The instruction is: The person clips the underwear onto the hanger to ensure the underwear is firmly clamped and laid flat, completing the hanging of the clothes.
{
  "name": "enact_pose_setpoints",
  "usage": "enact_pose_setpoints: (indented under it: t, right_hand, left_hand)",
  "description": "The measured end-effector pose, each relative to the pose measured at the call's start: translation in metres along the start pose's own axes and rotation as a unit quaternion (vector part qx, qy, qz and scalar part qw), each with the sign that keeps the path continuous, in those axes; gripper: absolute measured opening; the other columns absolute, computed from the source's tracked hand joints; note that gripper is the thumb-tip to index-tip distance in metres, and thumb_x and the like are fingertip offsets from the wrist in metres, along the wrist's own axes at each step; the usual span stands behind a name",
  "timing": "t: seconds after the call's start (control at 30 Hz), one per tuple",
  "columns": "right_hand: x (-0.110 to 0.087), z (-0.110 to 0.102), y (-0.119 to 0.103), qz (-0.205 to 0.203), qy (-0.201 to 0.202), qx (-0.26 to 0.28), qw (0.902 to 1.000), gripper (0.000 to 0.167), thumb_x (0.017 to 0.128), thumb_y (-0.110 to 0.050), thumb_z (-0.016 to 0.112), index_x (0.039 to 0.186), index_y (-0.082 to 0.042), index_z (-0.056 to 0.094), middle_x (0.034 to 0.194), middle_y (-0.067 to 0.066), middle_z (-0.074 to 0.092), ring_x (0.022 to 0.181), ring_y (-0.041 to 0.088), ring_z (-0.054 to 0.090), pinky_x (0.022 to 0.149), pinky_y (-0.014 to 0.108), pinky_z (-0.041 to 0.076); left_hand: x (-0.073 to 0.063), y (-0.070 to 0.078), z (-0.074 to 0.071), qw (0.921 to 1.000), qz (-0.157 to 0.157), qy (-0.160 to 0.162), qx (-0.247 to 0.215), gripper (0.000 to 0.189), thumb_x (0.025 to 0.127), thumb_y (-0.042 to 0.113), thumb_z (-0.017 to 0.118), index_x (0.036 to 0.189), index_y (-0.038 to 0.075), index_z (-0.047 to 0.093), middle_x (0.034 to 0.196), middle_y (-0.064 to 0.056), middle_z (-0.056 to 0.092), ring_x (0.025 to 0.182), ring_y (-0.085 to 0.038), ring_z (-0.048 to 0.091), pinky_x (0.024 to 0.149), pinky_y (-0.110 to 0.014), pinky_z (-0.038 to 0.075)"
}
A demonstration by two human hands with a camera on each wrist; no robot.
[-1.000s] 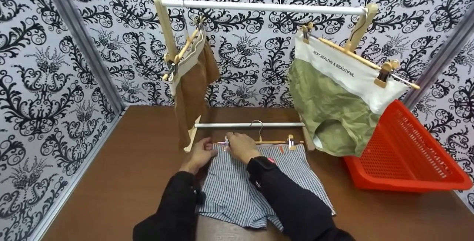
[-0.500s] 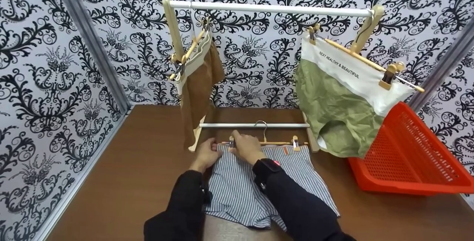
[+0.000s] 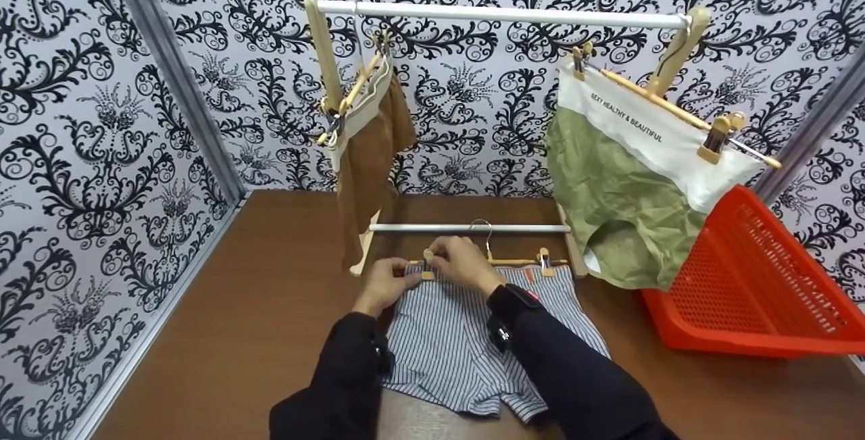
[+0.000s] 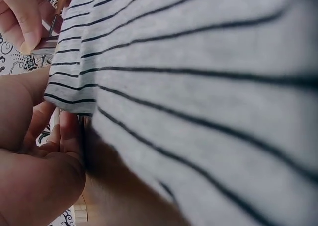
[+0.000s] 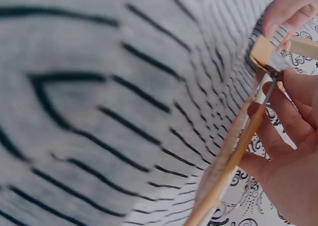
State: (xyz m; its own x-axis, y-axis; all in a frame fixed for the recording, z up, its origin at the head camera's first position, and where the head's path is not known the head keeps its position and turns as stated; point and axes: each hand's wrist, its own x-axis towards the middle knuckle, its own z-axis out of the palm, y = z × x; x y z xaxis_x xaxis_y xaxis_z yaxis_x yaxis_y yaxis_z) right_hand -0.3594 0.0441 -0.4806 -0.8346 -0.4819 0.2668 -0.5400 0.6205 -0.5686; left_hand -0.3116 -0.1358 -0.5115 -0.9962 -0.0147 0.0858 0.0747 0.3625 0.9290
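Note:
Grey-and-black striped shorts (image 3: 439,332) lie on the table, waistband along a wooden clip hanger (image 3: 510,262). My left hand (image 3: 386,284) pinches the waistband's left corner, thumb on top and fingers beneath in the left wrist view. My right hand (image 3: 466,264) grips the hanger's left clip (image 5: 261,51) by its handle end. That clip's wooden pad lies over the waistband in the right wrist view. On the right side, the other clip (image 3: 545,264) sits on the waistband. The hanger's metal hook (image 3: 488,232) points away over the rack's lower bar.
A small rack with a white top bar (image 3: 500,15) stands behind. Brown shorts (image 3: 368,169) hang at its left, green shorts (image 3: 608,190) with a white waistband at its right. A red basket (image 3: 757,291) sits on the right of the brown table (image 3: 270,305).
The view has shifted slightly left. My left fingers have moved across the waistband closer to the left clip. My right hand has stayed at that clip, whose pad now shows more plainly on the fabric.

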Motion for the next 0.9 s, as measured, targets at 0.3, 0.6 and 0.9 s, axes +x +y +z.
enact_pose_setpoints:
  t: [0.3,0.6,0.9]
  right_hand:
    - [0.0058,-0.003,-0.003,-0.009,-0.008,0.076,0.997,0.016,0.093,-0.006,0.07,0.106,0.001,0.071,0.096,0.011,0.075,0.09,0.025,0.071,0.088,0.042,0.055]
    - [0.0038,-0.0039,-0.0026,-0.021,-0.056,0.115,0.9915,0.037,0.101,-0.014,0.063,0.125,0.013,0.063,0.117,0.022,0.071,0.109,0.035,0.067,0.099,0.046,0.05]
    - [0.0065,-0.0036,-0.0012,-0.028,-0.068,0.127,0.9892,0.032,0.1,-0.014,0.065,0.119,0.011,0.067,0.108,0.018,0.073,0.103,0.031,0.068,0.096,0.044,0.051]
  left_hand:
    - [0.0017,-0.0005,-0.001,0.9996,-0.004,-0.006,-0.026,0.016,0.081,0.002,0.083,0.09,-0.007,0.073,0.085,-0.004,0.069,0.078,-0.015,0.058,0.074,-0.029,0.047]
    - [0.0,-0.0006,0.0016,0.9995,0.024,-0.008,-0.02,0.015,0.082,0.0,0.082,0.086,-0.01,0.071,0.077,-0.001,0.065,0.07,-0.012,0.053,0.067,-0.026,0.044]
    - [0.0014,-0.0013,0.0011,0.9994,0.029,0.0,-0.017,0.014,0.083,-0.001,0.081,0.089,-0.01,0.072,0.082,-0.006,0.069,0.075,-0.015,0.057,0.072,-0.029,0.047]
